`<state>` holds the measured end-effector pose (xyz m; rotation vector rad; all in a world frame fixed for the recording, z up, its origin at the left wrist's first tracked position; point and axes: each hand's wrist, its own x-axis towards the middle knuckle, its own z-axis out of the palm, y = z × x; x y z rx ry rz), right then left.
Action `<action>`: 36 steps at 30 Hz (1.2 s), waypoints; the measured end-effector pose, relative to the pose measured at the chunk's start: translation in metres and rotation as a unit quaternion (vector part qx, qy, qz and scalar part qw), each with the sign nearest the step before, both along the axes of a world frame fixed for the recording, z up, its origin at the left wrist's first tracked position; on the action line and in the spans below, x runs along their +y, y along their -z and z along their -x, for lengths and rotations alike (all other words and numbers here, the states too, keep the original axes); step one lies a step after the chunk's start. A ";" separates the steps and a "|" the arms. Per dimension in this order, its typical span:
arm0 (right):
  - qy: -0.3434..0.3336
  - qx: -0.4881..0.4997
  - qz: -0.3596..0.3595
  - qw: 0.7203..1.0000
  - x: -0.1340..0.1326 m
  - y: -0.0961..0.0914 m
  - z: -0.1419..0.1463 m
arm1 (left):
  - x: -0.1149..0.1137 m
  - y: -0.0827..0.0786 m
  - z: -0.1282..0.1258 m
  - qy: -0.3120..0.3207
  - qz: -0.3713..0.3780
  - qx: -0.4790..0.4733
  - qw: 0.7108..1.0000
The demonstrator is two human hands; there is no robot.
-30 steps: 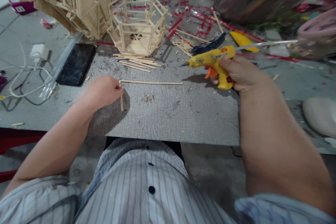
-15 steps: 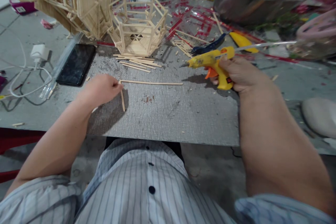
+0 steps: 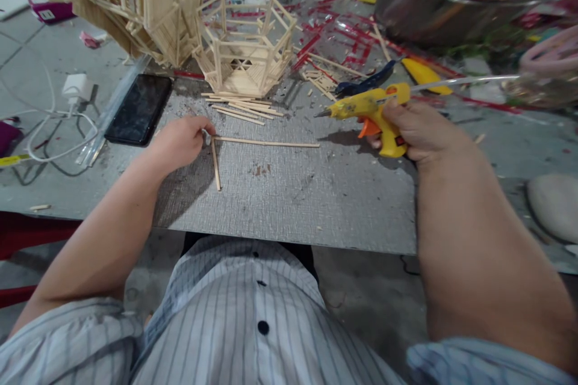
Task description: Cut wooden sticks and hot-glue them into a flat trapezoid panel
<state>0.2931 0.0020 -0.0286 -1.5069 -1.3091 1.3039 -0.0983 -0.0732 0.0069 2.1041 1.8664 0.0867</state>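
My right hand [image 3: 418, 129] grips a yellow hot glue gun [image 3: 372, 108] with an orange trigger, its nozzle pointing left above the board. A clear glue stick sticks out of its back. On the board, a long thin wooden stick [image 3: 271, 143] and a short wooden stick [image 3: 216, 165] meet in an L-shaped corner. My left hand [image 3: 180, 139] is at that corner, the index fingertip at or just over the joint. Its thumb looks apart from the index finger; the other fingers are curled and partly hidden. Loose sticks [image 3: 246, 109] lie farther back.
Behind the sticks stand a hexagonal stick frame [image 3: 248, 42] and a larger wooden stick structure [image 3: 158, 6]. A phone [image 3: 139, 109] and white charger [image 3: 77, 89] lie left. Blue-handled pliers [image 3: 368, 81], red scraps and a metal pot [image 3: 419, 12] are back right.
My left index finger has stretched out from the earlier closed pinch at the corner, showing more of the joint. The glue gun stays in my right hand; the whole view has shifted slightly.
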 end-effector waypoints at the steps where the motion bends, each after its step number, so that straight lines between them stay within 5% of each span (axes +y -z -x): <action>1: 0.005 -0.002 0.005 1.000 0.000 0.000 0.000 | 0.000 0.000 0.000 -0.005 0.003 0.001 1.000; 20: -0.017 0.005 -0.015 1.000 0.001 0.004 -0.003 | 0.007 0.011 0.005 -0.029 -0.007 -0.005 1.000; 36: 0.009 0.004 0.006 1.000 -0.003 -0.002 0.006 | 0.003 0.001 -0.004 -0.056 0.004 0.046 0.997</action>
